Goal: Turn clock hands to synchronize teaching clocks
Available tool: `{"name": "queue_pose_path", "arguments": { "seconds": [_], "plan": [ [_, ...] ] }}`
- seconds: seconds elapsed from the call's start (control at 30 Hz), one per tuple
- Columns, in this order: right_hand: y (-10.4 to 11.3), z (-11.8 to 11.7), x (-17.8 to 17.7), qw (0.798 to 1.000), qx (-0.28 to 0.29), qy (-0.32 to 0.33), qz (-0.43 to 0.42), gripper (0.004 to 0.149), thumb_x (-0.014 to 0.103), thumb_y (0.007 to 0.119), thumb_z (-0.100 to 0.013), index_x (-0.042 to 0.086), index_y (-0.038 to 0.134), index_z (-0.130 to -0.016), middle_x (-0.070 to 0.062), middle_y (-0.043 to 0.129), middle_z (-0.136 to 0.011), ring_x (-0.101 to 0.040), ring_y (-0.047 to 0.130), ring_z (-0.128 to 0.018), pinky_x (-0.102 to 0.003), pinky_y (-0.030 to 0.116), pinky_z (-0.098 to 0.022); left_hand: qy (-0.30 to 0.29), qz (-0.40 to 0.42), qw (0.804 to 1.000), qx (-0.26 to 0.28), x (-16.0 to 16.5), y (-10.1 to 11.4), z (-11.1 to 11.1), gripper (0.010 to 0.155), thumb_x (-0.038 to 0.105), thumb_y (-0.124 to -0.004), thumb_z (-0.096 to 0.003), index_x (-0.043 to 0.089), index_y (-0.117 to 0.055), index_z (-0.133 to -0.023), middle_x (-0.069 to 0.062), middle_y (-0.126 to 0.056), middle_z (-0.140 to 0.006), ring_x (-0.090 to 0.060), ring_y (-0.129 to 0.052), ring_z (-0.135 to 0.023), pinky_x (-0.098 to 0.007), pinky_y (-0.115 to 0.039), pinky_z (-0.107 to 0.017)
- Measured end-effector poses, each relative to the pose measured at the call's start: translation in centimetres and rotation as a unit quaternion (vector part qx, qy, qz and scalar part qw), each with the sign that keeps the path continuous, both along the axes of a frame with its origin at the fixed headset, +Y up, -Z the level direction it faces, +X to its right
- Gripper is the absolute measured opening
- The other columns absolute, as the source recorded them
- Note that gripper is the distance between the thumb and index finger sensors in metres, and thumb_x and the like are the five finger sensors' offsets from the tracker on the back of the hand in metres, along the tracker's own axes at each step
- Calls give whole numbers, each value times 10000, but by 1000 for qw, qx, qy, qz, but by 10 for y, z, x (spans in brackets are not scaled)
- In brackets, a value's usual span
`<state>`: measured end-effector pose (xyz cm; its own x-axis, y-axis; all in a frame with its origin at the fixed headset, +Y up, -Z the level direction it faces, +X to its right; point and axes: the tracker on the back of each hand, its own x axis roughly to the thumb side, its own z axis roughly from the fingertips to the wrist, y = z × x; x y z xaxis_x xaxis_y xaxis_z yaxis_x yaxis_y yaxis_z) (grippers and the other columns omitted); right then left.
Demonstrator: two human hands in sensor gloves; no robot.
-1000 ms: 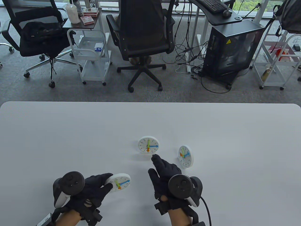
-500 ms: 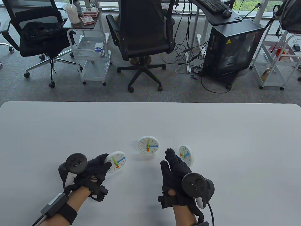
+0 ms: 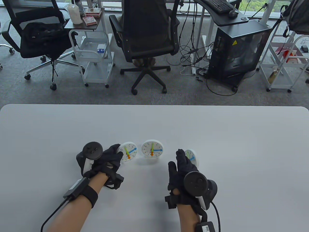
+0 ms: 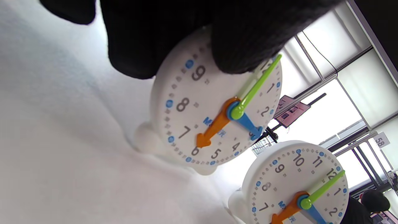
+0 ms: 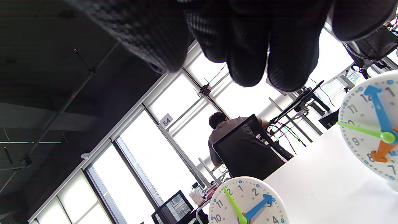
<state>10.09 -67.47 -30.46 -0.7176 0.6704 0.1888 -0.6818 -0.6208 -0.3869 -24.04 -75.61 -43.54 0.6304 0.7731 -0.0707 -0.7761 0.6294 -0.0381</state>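
Three small white teaching clocks with green, blue and orange hands are on the white table (image 3: 217, 125). My left hand (image 3: 118, 151) grips the left clock (image 3: 128, 151) by its upper rim, just left of the middle clock (image 3: 152, 149). In the left wrist view my fingers (image 4: 242, 43) cover the top of the left clock (image 4: 214, 112), whose feet rest on the table, with the middle clock (image 4: 295, 183) behind it. My right hand (image 3: 179, 157) is open, its fingers straight, in front of the right clock (image 3: 192, 157) and hiding its left part. In the right wrist view the right clock (image 5: 370, 124) stands apart from my fingers (image 5: 248, 46).
Another clock face (image 5: 248, 202) shows low in the right wrist view. Beyond the table's far edge stand office chairs (image 3: 147, 36), a white cart (image 3: 94, 48) and a black computer case (image 3: 239, 48).
My left hand has carried the left clock away from me and to the right, up beside the middle clock. My right hand has moved right, from near the middle clock to the right clock.
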Motion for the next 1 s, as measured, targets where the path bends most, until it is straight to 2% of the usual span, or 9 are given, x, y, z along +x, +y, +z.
{"name": "queue_pose_path", "arguments": {
  "seconds": [0.1, 0.4, 0.6, 0.77, 0.93, 1.0],
  "plan": [
    [1, 1, -1, 1000, 4, 1, 0, 640, 365, 781, -512, -38, 670, -997, -228, 803, -893, -488, 889, -722, -700, 647, -517, -2, -25, 1000, 8, 3, 3, -5, 524, 347, -877, -481, 209, -784, -978, -144, -994, -882, -477, -935, -785, -713, -620, -587],
    [1, 0, 1, 1000, 5, -3, -5, 640, 364, 781, -512, -36, 669, -998, -228, 802, -894, -489, 887, -724, -701, 646, -517, -10, -30, 999, -25, 7, 2, -18, 545, 351, -864, -492, 271, -741, -1017, -181, -947, -934, -506, -884, -825, -727, -586, -597],
    [2, 0, 3, 1000, 5, -8, -4, 648, 368, 781, -513, -35, 657, -1005, -230, 790, -904, -494, 875, -737, -704, 638, -523, -10, -50, 999, -8, 5, 6, -17, 665, 429, -872, -487, 291, -606, -1081, -230, -774, -1062, -548, -722, -927, -736, -522, -610],
    [1, -1, 8, 1000, 5, -20, -5, 682, 378, 783, -513, -38, 611, -1026, -244, 737, -940, -522, 817, -782, -713, 607, -536, -8, -33, 999, 17, -7, 18, -1, 729, 482, -869, -484, 268, -540, -1097, -244, -651, -1116, -566, -594, -976, -733, -469, -620],
    [-1, -3, 16, 999, 8, -41, -3, 710, 389, 785, -512, -36, 575, -1040, -266, 667, -977, -558, 745, -823, -724, 565, -547, -31, 9, 999, 41, -20, 39, 34, 734, 499, -864, -488, 251, -541, -1099, -248, -628, -1125, -571, -567, -985, -733, -455, -621],
    [-2, -3, 23, 998, 15, -59, -1, 734, 397, 782, -512, -30, 531, -1054, -285, 573, -1016, -593, 645, -864, -736, 503, -560, -51, 15, 997, 53, -23, 47, 54, 733, 504, -864, -488, 246, -549, -1098, -251, -632, -1124, -575, -568, -983, -733, -457, -620]
  ]
}}
